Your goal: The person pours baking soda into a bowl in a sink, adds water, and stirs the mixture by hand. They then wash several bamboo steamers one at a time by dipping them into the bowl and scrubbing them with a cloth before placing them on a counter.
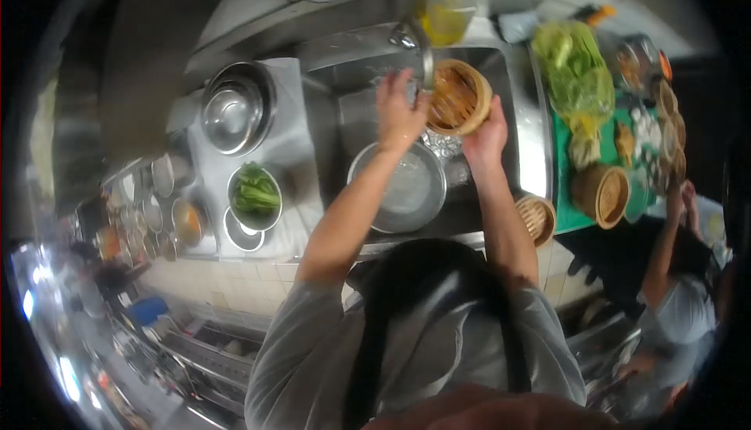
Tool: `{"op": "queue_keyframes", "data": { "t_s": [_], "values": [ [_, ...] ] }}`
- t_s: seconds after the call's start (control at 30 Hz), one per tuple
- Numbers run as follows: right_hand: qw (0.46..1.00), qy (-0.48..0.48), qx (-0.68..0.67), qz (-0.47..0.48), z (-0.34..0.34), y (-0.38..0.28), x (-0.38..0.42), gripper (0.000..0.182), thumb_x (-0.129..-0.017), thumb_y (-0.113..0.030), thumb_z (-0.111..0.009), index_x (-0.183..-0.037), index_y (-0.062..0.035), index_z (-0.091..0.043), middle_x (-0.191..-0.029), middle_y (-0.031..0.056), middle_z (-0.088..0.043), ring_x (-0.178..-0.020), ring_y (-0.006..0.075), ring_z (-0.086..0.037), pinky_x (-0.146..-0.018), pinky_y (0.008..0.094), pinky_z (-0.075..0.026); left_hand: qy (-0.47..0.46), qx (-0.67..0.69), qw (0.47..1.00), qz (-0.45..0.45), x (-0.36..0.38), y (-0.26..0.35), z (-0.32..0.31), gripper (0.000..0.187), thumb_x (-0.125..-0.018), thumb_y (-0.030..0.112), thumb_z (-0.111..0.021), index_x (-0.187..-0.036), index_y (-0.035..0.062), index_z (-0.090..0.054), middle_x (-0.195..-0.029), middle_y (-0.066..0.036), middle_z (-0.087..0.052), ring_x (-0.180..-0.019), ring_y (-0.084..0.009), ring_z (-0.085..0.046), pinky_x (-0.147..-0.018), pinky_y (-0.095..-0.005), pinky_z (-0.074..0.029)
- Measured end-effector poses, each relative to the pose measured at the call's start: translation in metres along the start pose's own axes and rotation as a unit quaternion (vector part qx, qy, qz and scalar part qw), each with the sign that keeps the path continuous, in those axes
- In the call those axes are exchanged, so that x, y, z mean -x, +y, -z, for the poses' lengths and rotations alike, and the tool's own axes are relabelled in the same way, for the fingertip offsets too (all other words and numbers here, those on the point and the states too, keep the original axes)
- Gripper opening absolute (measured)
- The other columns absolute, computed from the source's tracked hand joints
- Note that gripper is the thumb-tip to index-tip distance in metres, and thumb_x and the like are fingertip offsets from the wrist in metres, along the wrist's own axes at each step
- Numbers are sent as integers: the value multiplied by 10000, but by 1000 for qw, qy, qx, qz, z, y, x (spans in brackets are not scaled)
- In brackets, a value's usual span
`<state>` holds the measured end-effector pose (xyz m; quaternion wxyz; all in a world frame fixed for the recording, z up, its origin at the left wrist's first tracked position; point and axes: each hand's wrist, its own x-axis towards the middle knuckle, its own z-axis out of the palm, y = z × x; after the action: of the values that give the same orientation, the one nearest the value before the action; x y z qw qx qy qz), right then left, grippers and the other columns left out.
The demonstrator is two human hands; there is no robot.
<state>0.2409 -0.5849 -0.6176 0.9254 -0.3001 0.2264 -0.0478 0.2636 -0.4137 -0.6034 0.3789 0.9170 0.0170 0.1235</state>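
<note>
A round bamboo steamer basket [483, 95] is tilted under the tap [427, 68], its slatted inside facing up and left. My right hand [488, 137] grips its rim from the lower right, thumb and fingers around the side. My left hand [402, 114] is just left of the basket with its fingers spread, close to the tap's spout. Below both hands, in the steel sink [322, 109], sits a wide metal bowl [397, 195] that looks filled with water. Splashing water shows on the sink floor beneath the basket.
Left of the sink, stacked metal bowls [232, 117] and a bowl of leafy greens [256, 197] stand on white cloth. Bagged lettuce [575, 70] and bamboo steamers [612, 195] lie by a green board [565, 195]. Another steamer [540, 219] sits at the sink's edge. A person [680, 305] stands right.
</note>
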Motion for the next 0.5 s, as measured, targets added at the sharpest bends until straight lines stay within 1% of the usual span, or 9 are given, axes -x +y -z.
{"op": "queue_keyframes", "data": {
  "t_s": [0.03, 0.07, 0.1, 0.13, 0.17, 0.23, 0.3, 0.37, 0.5],
  "values": [
    [999, -6, -34, -27, -4, 1, 2, 497, -1119, -353, -323, -1386, 19, -517, -1388, 179, -582, -1293, 325, -554, -1129, 473, -426, -12, 5, 1000, -2, 2, 2, 5, 577, -951, 319, -716, -1384, -23, -545, -1375, -231, -597, -1304, -391, -543, -1115, -435, -410],
    [998, -1, -39, -42, -20, -4, 12, 514, -1120, -361, -312, -1393, 26, -510, -1408, 187, -568, -1321, 334, -531, -1148, 477, -408, -102, 196, 966, 135, 2, 7, 11, 586, -951, 333, -721, -1399, 1, -541, -1382, -209, -598, -1306, -361, -546, -1120, -433, -407],
    [996, -12, -57, -71, -26, -3, 16, 508, -1120, -358, -316, -1389, 25, -513, -1406, 180, -569, -1321, 330, -529, -1148, 477, -406, -182, 370, 871, 267, 2, 9, 16, 596, -951, 346, -725, -1415, 25, -536, -1388, -187, -599, -1309, -332, -550, -1126, -431, -404],
    [995, -8, -59, -81, -24, 10, 13, 507, -1120, -357, -316, -1390, 24, -514, -1403, 178, -572, -1319, 329, -530, -1150, 477, -404, -208, 423, 809, 350, 3, -11, 10, 594, -950, 372, -729, -1438, 96, -533, -1382, -140, -608, -1297, -271, -563, -1115, -442, -421],
    [994, -6, -60, -89, -23, 14, 12, 507, -1120, -356, -317, -1391, 24, -514, -1399, 176, -575, -1318, 328, -531, -1152, 476, -402, -213, 424, 808, 350, 1, -14, 12, 594, -950, 372, -729, -1438, 96, -533, -1382, -140, -608, -1297, -271, -563, -1115, -442, -421],
    [993, -8, -65, -97, -28, 10, 16, 476, -1116, -313, -333, -1405, 21, -508, -1404, 176, -572, -1308, 311, -540, -1129, 464, -421, -203, 665, 585, 417, -2, -22, 19, 603, -956, 395, -716, -1435, 79, -529, -1363, -143, -615, -1287, -264, -566, -1103, -450, -431],
    [992, -34, -48, -115, -19, 13, 11, 463, -1114, -291, -345, -1407, 28, -507, -1400, 179, -573, -1292, 293, -556, -1111, 446, -441, -194, 657, 588, 430, -9, -5, 36, 552, -965, 364, -699, -1386, 41, -547, -1307, -147, -632, -1250, -273, -587, -1066, -449, -470],
    [995, -18, -5, -94, -12, 24, 9, 453, -1113, -283, -350, -1400, 28, -512, -1388, 176, -580, -1277, 282, -566, -1100, 438, -450, -155, 604, 688, 372, -13, 0, 37, 458, -951, 265, -705, -1318, 26, -574, -1245, -142, -646, -1192, -261, -617, -1005, -413, -520],
    [994, -38, 82, -57, -4, 30, 2, 445, -1113, -291, -364, -1394, 19, -515, -1362, 166, -595, -1245, 258, -584, -1081, 416, -459, -147, 538, 786, 266, -23, -1, 40, 431, -887, 126, -779, -1260, 7, -600, -1151, -88, -655, -1068, -170, -647, -914, -317, -544]
  ]
}}
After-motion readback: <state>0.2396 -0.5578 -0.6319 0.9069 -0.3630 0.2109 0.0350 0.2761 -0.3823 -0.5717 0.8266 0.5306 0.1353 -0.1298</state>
